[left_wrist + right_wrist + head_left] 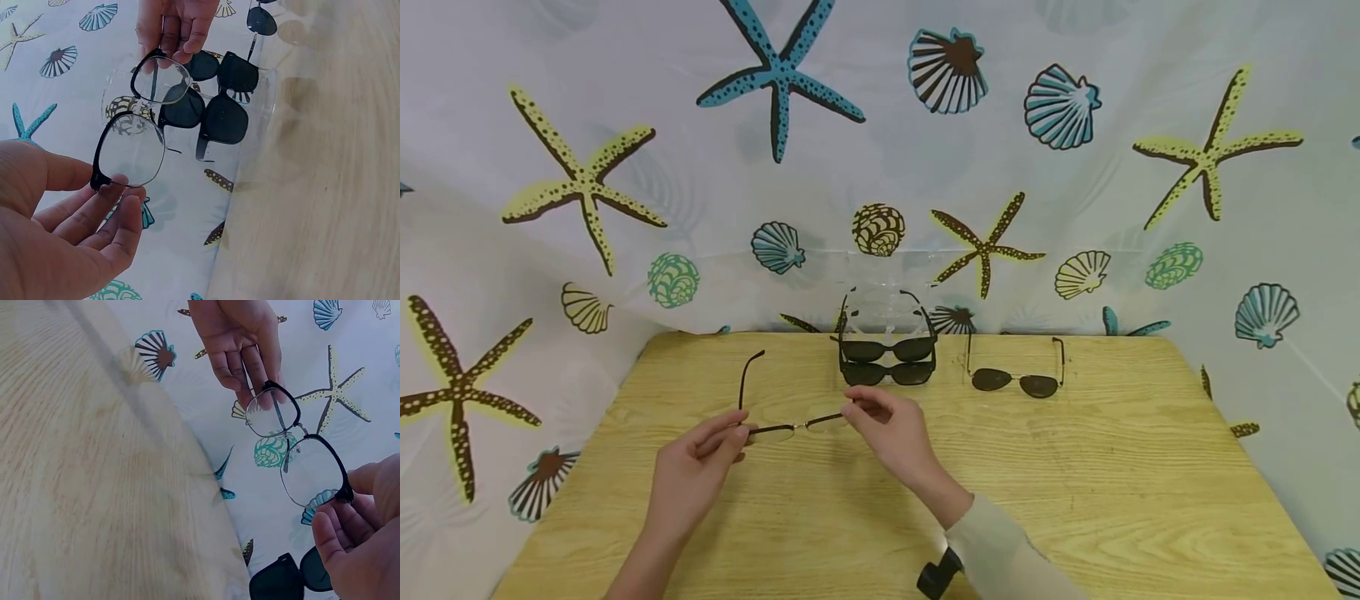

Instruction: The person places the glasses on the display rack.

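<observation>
Both hands hold a pair of clear-lens eyeglasses [772,430] with a black browline and thin metal lower rims, up over the left-middle of the table. My left hand [691,475] pinches the left end of the frame by the hinge, and one black temple sticks up and away from there. At the opposite end, my right hand [897,435] pinches the right corner between thumb and fingers. In the left wrist view the near lens [132,150] is see-through. The right wrist view shows the near corner of the browline [344,490] between my right thumb and fingers.
Behind the right hand, two dark sunglasses [912,374] sit one above the other on a clear stand [270,100]. Aviator sunglasses [1039,386] stand to their right. A shell-and-starfish curtain [850,175] hangs along the back of the wooden table [1112,492]. A black device [936,575] is by the right sleeve.
</observation>
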Available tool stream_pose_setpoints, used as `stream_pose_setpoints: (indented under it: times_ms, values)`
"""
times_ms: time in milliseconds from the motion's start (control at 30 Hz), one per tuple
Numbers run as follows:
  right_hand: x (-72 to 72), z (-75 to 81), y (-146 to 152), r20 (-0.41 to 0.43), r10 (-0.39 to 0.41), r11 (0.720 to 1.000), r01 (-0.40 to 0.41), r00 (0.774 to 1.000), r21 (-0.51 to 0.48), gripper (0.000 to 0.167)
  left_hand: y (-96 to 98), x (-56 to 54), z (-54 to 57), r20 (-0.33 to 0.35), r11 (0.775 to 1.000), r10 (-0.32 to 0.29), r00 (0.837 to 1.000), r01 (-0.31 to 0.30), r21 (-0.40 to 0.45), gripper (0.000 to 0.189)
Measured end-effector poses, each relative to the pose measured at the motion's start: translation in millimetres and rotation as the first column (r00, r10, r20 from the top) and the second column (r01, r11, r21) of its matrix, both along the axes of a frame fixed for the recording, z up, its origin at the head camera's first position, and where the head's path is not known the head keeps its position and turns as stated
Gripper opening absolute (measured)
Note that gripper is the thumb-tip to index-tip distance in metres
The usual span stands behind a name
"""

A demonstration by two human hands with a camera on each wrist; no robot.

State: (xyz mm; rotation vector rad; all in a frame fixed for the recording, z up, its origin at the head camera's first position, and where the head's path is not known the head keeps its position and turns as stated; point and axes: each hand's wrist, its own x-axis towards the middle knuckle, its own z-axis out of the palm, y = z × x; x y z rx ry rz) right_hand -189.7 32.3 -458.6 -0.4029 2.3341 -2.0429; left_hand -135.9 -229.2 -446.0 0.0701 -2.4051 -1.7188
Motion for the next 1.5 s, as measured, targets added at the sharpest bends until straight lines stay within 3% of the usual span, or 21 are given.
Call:
stream_pose_setpoints:
  times_ms: [300,700,1167,1500]
  values:
    - [10.2,17.3,6,0.002,-0.035,0.999,0.035,0.999,-0.04,0.026,7.3,3.5,17.2,-0.022,0.999,-0.004,1.0,0.004,0.037,0.039]
    - [23.3,31.6,21,-0.041,-0.118,0.989,0.114,0.992,-0.094,0.025,19.7,-4.9,29.2,-0.1,0.997,-0.069,0.993,0.072,0.023,0.033]
    - [18.3,39.4,43,-0.039,-0.211,0.97,0.205,0.977,-0.129,0.025,44.1,-19.7,42.5,-0.106,0.99,-0.137,0.985,0.14,0.016,0.032]
    - [7.7,44.9,58,-0.022,-0.249,0.961,0.244,0.968,-0.131,0.026,59.9,-35.5,52.0,-0.115,0.983,-0.182,0.976,0.178,-0.042,0.034]
